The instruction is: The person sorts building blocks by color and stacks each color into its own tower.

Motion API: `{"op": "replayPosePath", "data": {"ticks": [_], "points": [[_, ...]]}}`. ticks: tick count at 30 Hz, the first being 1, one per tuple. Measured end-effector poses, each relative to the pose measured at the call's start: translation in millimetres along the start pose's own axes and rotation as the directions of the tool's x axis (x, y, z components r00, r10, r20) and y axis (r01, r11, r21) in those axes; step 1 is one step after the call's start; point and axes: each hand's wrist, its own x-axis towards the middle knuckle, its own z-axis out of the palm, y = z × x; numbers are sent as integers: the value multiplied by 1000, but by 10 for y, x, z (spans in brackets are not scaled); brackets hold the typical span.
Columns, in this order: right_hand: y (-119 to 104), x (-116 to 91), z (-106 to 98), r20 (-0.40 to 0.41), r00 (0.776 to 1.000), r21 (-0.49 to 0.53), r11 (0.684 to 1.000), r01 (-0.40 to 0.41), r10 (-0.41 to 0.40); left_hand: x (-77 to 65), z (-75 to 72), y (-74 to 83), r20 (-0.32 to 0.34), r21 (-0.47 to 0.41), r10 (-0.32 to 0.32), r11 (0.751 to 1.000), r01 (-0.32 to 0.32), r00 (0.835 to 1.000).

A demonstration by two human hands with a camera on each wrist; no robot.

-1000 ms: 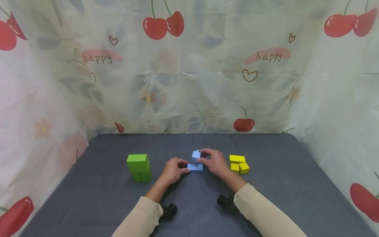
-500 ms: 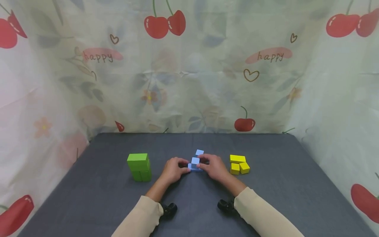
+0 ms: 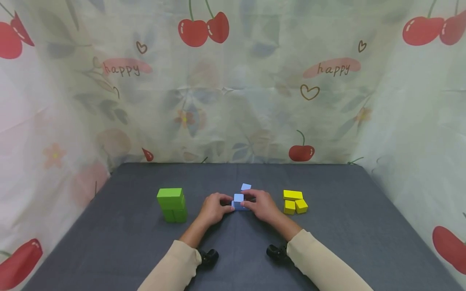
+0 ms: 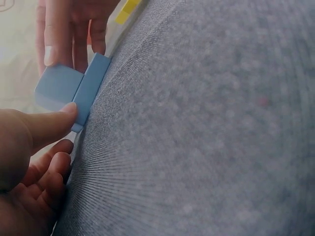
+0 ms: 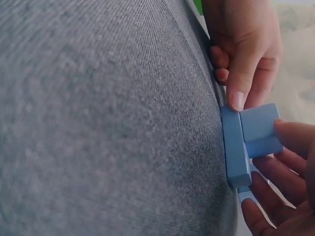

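Note:
A long blue block [image 5: 235,147] lies flat on the grey cloth, mid-table. My left hand [image 3: 212,209] pinches its left end, the thumb on the near face and other fingers behind. On top of it sits a blue cube [image 3: 238,198], left of the block's middle in the head view. My right hand [image 3: 265,205] holds this cube between thumb and fingers from the right. In the left wrist view the cube [image 4: 59,88] rests flush against the long block's upper face. Just behind, another blue block [image 3: 246,186] is partly hidden by the right hand.
Left of the hands stands a stack of green blocks [image 3: 172,205]. To the right lie several yellow blocks [image 3: 293,195], a long one behind two smaller ones. A patterned curtain [image 3: 233,121] hangs beyond the table's back edge and along both sides.
The right hand has lowered the blue cube onto the long block and shifted it slightly left. The blue block behind has come into sight. The left hand has stayed put.

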Motion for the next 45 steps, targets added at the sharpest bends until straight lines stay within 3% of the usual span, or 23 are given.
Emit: {"op": "replayPosePath", "data": {"ticks": [5,10,21,35,45], "points": [[21,0,-23,-18,1000,40,999,-3,4,-6,-18,12,4,-13,8,1000,-8,1000],[38,10,-48,-107,994,68,997,-22,29,-11,-27,12,13,-18,-3,1000,3,1000],[97,124,-20,-251,950,81,982,-171,186,1,-5,12,24,-6,-44,999,44,999],[204,234,28,-198,947,72,967,-244,254,-22,-9,11,20,-27,-31,999,32,999],[227,258,21,-192,952,69,971,-228,238,-10,0,-1,10,-13,-36,999,36,999]]}}
